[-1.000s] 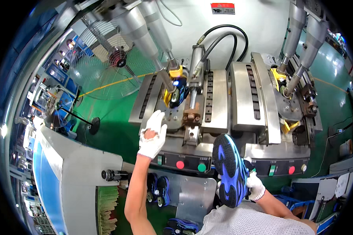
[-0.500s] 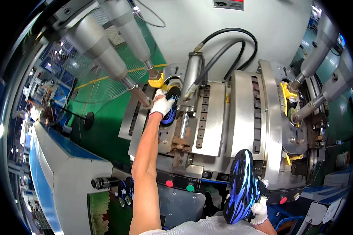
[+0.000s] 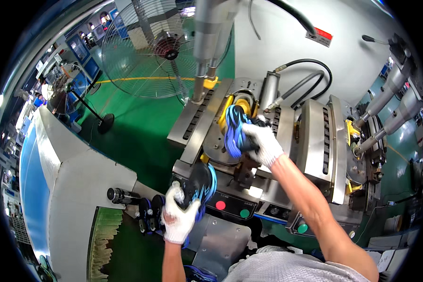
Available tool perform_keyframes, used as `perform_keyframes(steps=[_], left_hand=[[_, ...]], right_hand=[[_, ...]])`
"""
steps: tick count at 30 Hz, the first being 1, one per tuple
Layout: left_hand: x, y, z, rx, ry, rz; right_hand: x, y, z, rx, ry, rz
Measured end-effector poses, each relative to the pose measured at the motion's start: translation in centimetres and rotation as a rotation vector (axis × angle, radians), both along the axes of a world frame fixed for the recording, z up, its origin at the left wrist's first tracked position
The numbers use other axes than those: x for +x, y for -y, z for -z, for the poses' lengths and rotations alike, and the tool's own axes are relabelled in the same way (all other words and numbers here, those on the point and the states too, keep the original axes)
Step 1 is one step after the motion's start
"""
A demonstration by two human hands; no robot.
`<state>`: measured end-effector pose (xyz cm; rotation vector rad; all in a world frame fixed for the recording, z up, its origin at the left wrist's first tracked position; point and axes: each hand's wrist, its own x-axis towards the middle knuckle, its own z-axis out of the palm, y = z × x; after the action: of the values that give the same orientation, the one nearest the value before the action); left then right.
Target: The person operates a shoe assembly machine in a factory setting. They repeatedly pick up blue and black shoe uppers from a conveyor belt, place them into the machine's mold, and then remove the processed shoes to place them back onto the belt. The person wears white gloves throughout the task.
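My right hand (image 3: 264, 142), in a white knit glove, grips a black shoe (image 3: 236, 132) by its upper. Its blue and purple patterned sole faces left, and the shoe is held over the left station of the metal press, just in front of the round yellow pad (image 3: 243, 106). Lower and to the left, my left hand (image 3: 179, 214), gloved too, is closed around another black shoe (image 3: 203, 184) with a blue-streaked sole. This second shoe is tilted in front of the press's near edge, left of the red button (image 3: 220, 205).
Several similar shoes (image 3: 150, 214) stand by a dark cylindrical bottle (image 3: 122, 195) at lower left. Metal rams (image 3: 204, 51) hang above the press. A right-hand station (image 3: 355, 160) has yellow clamps. A large wire fan (image 3: 167, 45) stands behind on the green floor.
My left hand has drawn back from the left station with a shoe. My right hand has brought its shoe from near my body up to that station. The view has swung left.
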<state>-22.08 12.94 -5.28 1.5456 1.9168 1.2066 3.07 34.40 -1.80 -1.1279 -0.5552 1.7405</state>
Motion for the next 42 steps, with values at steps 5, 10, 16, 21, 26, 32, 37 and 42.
perform_keyframes(steps=[5, 10, 16, 21, 26, 32, 37, 42], left_hand=[[1.0, 11.7, 9.2, -0.336, 0.022, -0.166], [4.5, 23.2, 16.9, -0.6, 0.153, -0.614], [11.0, 25.3, 25.5, -0.353, 0.135, -0.959], [9.2, 24.0, 26.8, -0.823, -0.004, -0.821], [10.2, 27.1, 28.1, -0.571, 0.196, -0.932], [8.9, 29.0, 27.6, -0.286, 0.138, -0.731], [4.6, 37.8, 22.0, -0.06, 0.077, -0.681], [6.4, 40.7, 29.6, -0.144, 0.222, -0.739]], right_hand=[[0.8, -22.9, 17.7, 0.166, 1.276, 0.013], [-7.9, -22.9, 19.7, 0.09, 1.486, -0.192], [-2.3, -26.7, 22.6, 0.262, 1.642, -0.254], [5.1, -32.6, 21.7, 0.08, 1.031, -0.151], [-2.6, -14.7, 11.4, 0.512, 0.987, -0.4], [-1.9, 18.2, 15.6, 1.031, 1.765, -0.718], [1.9, 22.5, 22.5, 1.156, 2.031, -0.902], [-6.5, 36.5, 22.6, 0.576, 1.378, -1.349]])
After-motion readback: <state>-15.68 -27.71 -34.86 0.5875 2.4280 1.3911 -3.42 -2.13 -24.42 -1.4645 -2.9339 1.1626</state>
